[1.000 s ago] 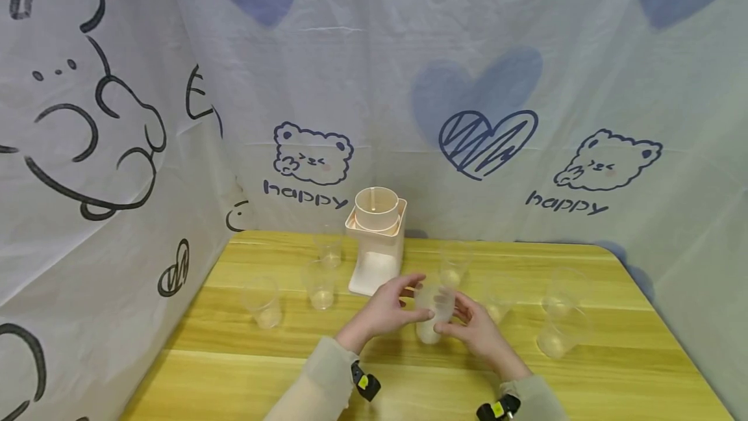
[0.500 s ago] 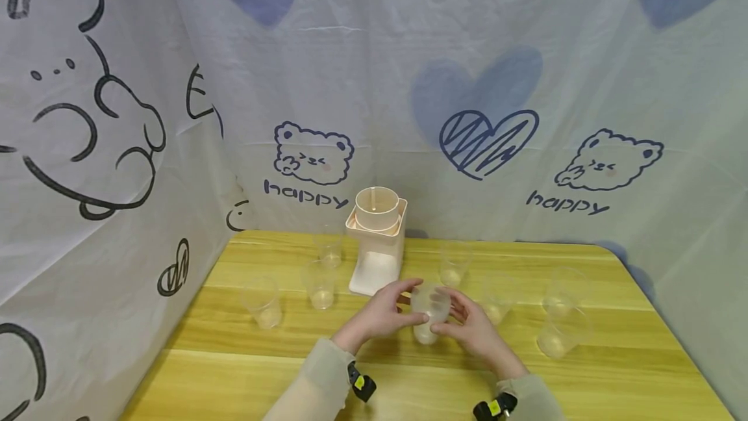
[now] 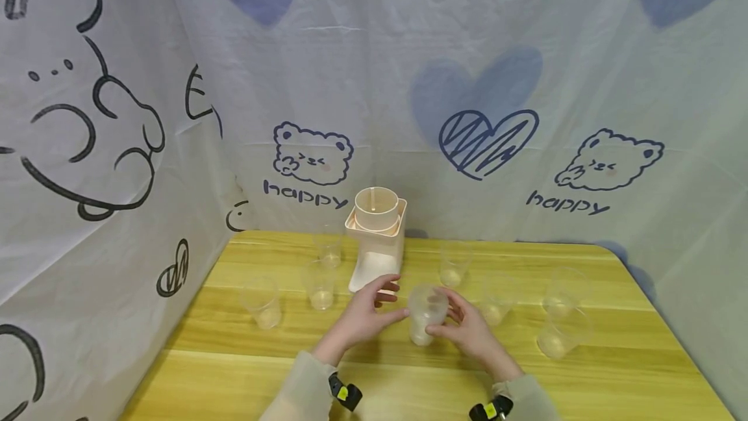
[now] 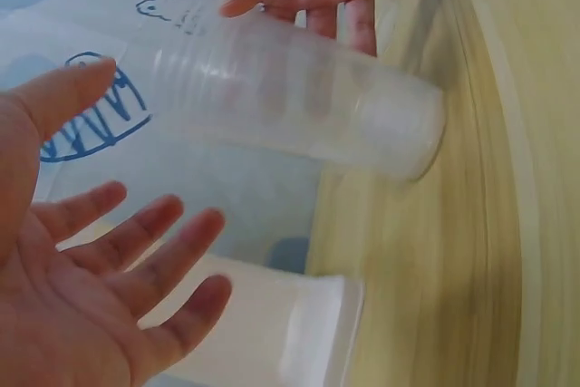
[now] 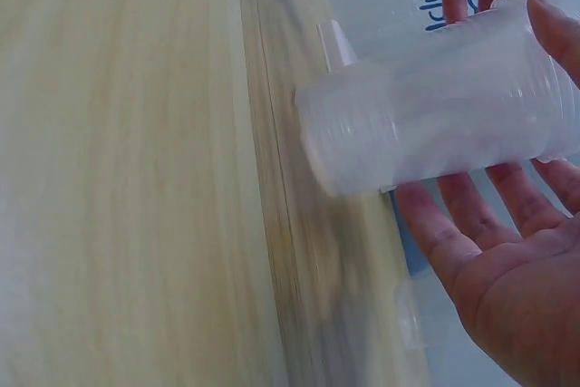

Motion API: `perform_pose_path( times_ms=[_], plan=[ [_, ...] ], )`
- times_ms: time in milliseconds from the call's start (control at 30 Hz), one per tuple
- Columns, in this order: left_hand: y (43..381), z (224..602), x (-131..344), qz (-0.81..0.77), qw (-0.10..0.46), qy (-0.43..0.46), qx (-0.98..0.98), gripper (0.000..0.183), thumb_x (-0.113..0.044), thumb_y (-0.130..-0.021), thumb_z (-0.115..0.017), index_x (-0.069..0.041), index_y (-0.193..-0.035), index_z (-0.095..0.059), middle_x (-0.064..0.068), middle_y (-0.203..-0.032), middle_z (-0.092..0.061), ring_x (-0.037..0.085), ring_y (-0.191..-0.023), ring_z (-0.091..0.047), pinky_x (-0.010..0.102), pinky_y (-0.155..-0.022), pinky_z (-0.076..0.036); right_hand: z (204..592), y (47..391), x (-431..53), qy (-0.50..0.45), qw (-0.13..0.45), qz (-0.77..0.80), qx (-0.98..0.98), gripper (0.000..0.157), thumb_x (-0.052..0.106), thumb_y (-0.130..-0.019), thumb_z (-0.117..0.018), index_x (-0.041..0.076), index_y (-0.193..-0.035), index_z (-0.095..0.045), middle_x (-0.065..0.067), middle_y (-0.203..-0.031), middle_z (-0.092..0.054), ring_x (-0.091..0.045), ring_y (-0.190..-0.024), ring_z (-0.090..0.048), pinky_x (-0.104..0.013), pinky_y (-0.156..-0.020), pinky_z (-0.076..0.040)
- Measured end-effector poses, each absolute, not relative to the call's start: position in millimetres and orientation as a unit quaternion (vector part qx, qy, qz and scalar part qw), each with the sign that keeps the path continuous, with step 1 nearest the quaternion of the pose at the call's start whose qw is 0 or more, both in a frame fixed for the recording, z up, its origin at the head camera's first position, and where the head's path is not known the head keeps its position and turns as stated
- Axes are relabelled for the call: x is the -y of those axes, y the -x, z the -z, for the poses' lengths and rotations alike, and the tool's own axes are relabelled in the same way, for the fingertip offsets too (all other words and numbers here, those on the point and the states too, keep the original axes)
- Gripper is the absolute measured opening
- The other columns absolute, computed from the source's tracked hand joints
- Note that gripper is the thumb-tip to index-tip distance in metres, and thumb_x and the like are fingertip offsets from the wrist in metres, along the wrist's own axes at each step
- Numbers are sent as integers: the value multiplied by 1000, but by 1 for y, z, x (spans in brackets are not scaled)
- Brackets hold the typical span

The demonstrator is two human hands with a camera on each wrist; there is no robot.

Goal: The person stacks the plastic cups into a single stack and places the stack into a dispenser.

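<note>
A stack of clear plastic cups (image 3: 422,327) stands near the middle of the wooden table, upright or nearly so. My right hand (image 3: 472,333) holds its right side, with the thumb at the front and fingers behind. In the right wrist view the nested rims of the stack (image 5: 435,101) show beside that hand (image 5: 517,265). My left hand (image 3: 363,312) is just left of the stack, fingers spread and loosely bent. The left wrist view shows a gap between this hand (image 4: 86,287) and the cups (image 4: 281,88).
Behind my left hand stands a cream-white holder (image 3: 380,252) with a round container on top. Single clear cups stand to the left (image 3: 267,314) and right (image 3: 552,343), several in all. A printed cloth (image 3: 374,83) hangs behind the table (image 3: 234,369).
My left hand has let go of the cup stack and moved left. The stack has shifted slightly left with my right hand still holding it.
</note>
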State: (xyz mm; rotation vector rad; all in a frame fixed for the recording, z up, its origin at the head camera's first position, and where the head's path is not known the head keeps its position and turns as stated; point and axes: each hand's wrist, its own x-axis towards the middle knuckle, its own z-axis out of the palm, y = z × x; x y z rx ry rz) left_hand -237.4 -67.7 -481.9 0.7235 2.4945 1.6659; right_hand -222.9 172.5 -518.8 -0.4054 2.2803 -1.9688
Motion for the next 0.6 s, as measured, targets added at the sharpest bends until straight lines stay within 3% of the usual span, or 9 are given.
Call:
perform_pose_path(
  times_ms=[200,600],
  plan=[
    [227,476,86,-498,-76,-214,-837,55,-21,-85,-78,-6,-133,-55,10,-119,-64,27,-109,-60,51,-98,-46,518,221,-169,138,55,645,-750,74,4,-79,-81,-3,-142,-43,-29,-137,-46,-43,-122,-50,-33,-92,-50],
    [220,471,123,-472,-194,-158,-845,68,-14,-79,-83,-5,-138,-50,12,-125,-59,29,-112,-57,48,-91,-49,520,222,-164,157,63,649,-742,77,7,-80,-82,-3,-144,-41,-28,-129,-50,-30,-105,-60,-30,-83,-54]
  ],
)
